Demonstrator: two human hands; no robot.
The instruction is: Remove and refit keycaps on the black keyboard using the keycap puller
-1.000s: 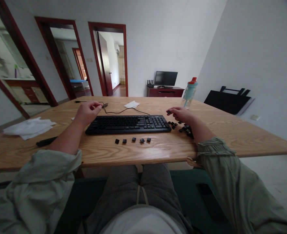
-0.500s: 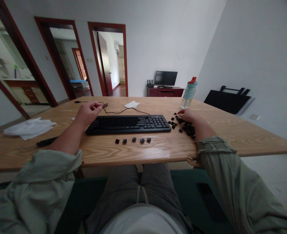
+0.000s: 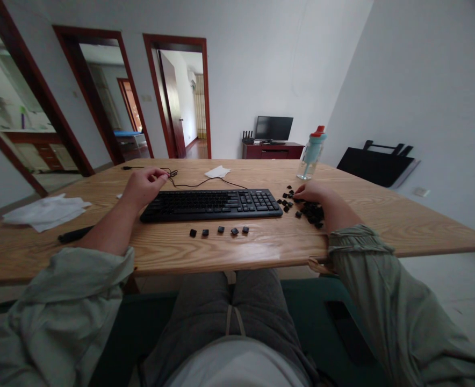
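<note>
A black keyboard (image 3: pixel 211 205) lies in the middle of the wooden table (image 3: pixel 241 252). My left hand (image 3: pixel 143 185) rests at its far left corner, fingers curled with thumb and forefinger pinched; what they hold, if anything, is too small to make out. My right hand (image 3: pixel 312 191) lies palm down on a pile of loose black keycaps (image 3: pixel 310 210) right of the keyboard, fingertips together among the caps. A row of several single keycaps (image 3: pixel 218 231) sits in front of the keyboard.
The keyboard cable (image 3: pixel 189 183) runs back past a crumpled tissue (image 3: pixel 217 172). A blue bottle with a red cap (image 3: pixel 312 153) stands behind my right hand. White paper (image 3: pixel 46 210) and a black pen-like object (image 3: pixel 75 234) lie at the left.
My right hand has come down from above the keyboard's right end onto the keycap pile and stays there. The left hand has barely moved.
</note>
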